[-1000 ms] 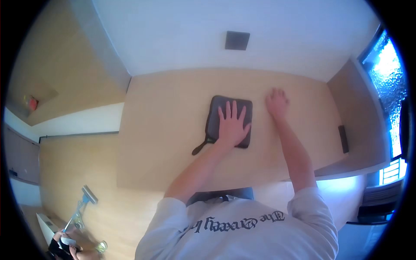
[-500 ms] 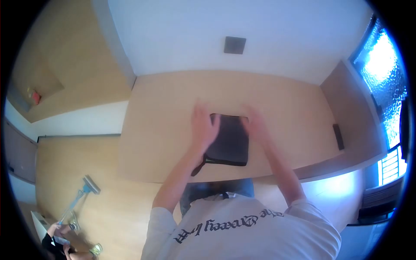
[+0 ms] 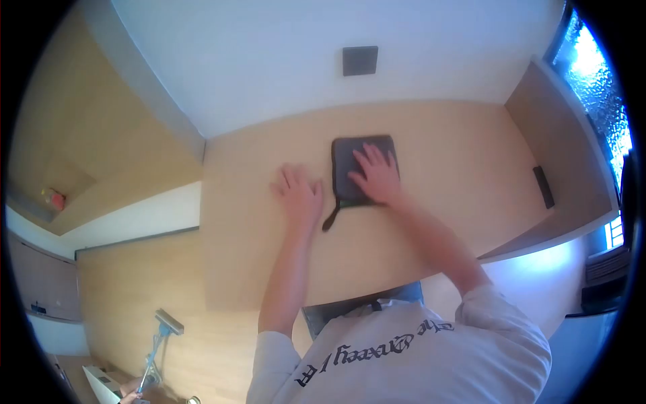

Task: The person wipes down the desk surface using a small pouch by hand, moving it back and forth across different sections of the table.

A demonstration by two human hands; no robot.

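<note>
A dark zippered case (image 3: pixel 346 156) lies flat on the light wooden desk (image 3: pixel 444 155). Its wrist strap (image 3: pixel 330 218) trails from the near left corner onto the desktop. My right hand (image 3: pixel 377 176) rests on the right part of the case, fingers spread and palm down, covering some of it. To the left of the case, my left hand (image 3: pixel 300 196) is over the desktop with its fingers apart and nothing in it; it is slightly blurred. A greenish strip shows along the case's near edge, too small to make out.
A dark bar-shaped piece (image 3: pixel 544 187) sits by the desk's right side panel (image 3: pixel 572 141). A dark square plate (image 3: pixel 360 60) is on the wall behind. At lower left, another person's hand (image 3: pixel 132 396) holds a mop (image 3: pixel 153 350) above the wooden floor.
The case has moved farther back on the desk, toward the wall. My hands were at both its sides; now the right lies on top and the left is apart from it.
</note>
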